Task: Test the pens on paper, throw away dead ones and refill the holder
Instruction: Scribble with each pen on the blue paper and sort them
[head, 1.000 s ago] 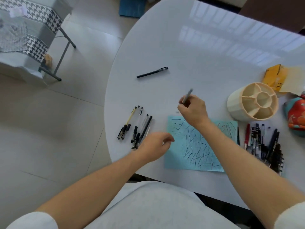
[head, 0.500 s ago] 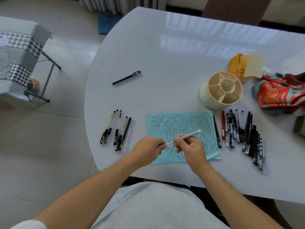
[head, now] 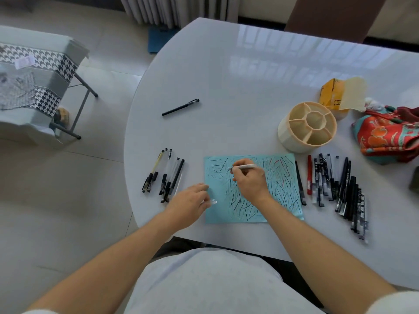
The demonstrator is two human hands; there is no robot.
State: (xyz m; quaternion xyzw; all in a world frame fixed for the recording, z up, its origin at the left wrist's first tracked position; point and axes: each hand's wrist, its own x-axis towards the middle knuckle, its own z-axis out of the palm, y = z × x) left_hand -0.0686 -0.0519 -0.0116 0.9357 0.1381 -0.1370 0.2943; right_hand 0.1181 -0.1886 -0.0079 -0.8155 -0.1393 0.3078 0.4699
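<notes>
A light blue sheet of paper [head: 278, 177] covered in short pen strokes lies at the table's near edge. My right hand [head: 249, 181] grips a white pen [head: 243, 167], its tip on the paper's upper middle. My left hand [head: 189, 203] rests at the paper's left edge and pinches a small clear pen cap [head: 212, 202]. A cream pen holder [head: 307, 126] with empty compartments stands behind the paper to the right. Several pens [head: 335, 182] lie in a row right of the paper. Another group of several pens [head: 165, 175] lies to its left. One black pen [head: 180, 107] lies alone farther back.
A yellow box [head: 332, 94] and a red patterned cloth bag [head: 385, 134] sit at the table's right. A houndstooth-covered stand [head: 34, 71] with metal legs is on the floor to the left. The white table [head: 249, 71] curves away at its left edge.
The cap has come off the white pen and stays in my left hand, which moved left. My right hand carried the pen up onto the paper. The camera view shifted.
</notes>
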